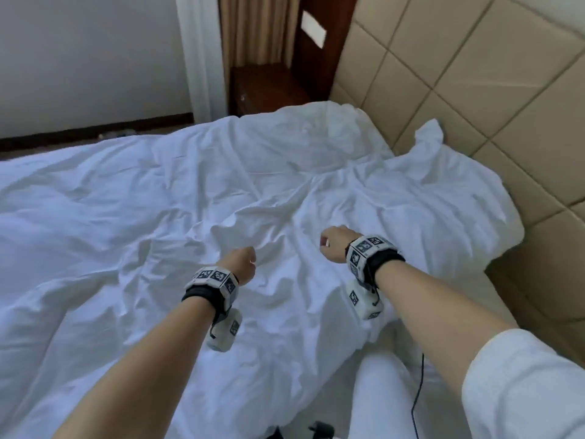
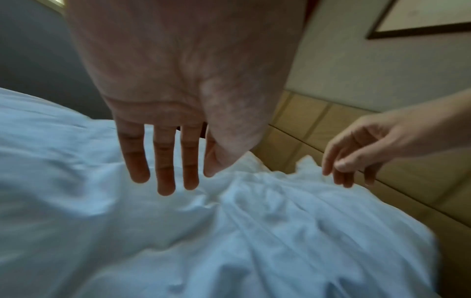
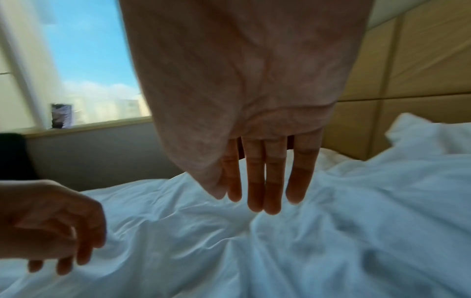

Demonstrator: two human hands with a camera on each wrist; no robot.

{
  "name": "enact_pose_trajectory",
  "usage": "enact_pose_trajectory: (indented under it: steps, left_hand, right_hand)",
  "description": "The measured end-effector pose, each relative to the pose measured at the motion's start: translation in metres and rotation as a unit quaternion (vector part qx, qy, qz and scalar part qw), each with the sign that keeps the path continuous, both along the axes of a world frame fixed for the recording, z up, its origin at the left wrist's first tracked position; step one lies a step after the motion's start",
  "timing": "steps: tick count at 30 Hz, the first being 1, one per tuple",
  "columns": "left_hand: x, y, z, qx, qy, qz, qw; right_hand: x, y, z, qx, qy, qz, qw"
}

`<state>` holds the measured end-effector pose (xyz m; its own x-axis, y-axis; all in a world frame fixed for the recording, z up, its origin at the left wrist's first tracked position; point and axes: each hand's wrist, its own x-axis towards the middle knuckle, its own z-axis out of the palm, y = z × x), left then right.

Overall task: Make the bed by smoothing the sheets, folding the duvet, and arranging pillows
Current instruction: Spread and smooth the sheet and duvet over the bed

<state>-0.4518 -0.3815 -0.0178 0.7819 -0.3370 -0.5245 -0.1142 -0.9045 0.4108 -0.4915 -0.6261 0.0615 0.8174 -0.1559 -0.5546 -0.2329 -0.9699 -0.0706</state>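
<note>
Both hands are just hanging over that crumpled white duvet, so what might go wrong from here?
1. The duvet is heavily creased; pressing flat with the open left hand and right hand may set the wrinkles rather than clear them.
2. A corner of the fabric rides up against the padded headboard; pulling from here may leave it bunched.
3. The black cable by the bedside might snag.

From my head camera, my left hand (image 1: 241, 263) and right hand (image 1: 333, 243) show only their backs; the fingers point away, out of sight. The duvet (image 1: 190, 201) runs off the picture's left and near edges. In both wrist views its folds smear into blur. The small litter (image 1: 115, 134) by the far skirting is too tiny to identify.
</note>
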Motion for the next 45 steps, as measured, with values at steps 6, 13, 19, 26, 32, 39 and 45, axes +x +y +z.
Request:
enact_pose_trajectory:
  steps: [6, 13, 19, 26, 32, 39, 45]
  left_hand:
    - [-0.041, -0.131, 0.040, 0.000, -0.015, -0.215, 0.977]
    - [-0.088, -0.180, 0.093, -0.002, -0.078, -0.300, 0.951]
    - [-0.133, -0.164, 0.097, 0.017, -0.105, -0.243, 0.964]
    - [-0.273, -0.110, 0.083, 0.027, -0.129, -0.116, 0.984]
    - [-0.379, -0.018, 0.098, -0.001, -0.152, 0.030, 0.988]
    - [-0.461, 0.123, 0.111, 0.039, -0.133, 0.161, 0.977]
    - [-0.528, 0.260, 0.114, 0.025, -0.141, 0.199, 0.969]
  right_hand:
    - [-0.100, -0.069, 0.034, 0.009, -0.012, -0.166, 0.986]
    - [-0.180, -0.106, 0.068, 0.018, -0.049, -0.242, 0.969]
    - [-0.221, -0.113, 0.064, 0.038, -0.079, -0.207, 0.974]
    - [-0.304, -0.078, 0.051, 0.052, -0.091, -0.079, 0.991]
    - [-0.331, 0.003, 0.072, 0.073, -0.104, 0.049, 0.991]
    - [-0.383, 0.140, 0.087, 0.100, -0.074, 0.162, 0.979]
    - [-0.435, 0.258, 0.090, 0.094, -0.034, 0.183, 0.978]
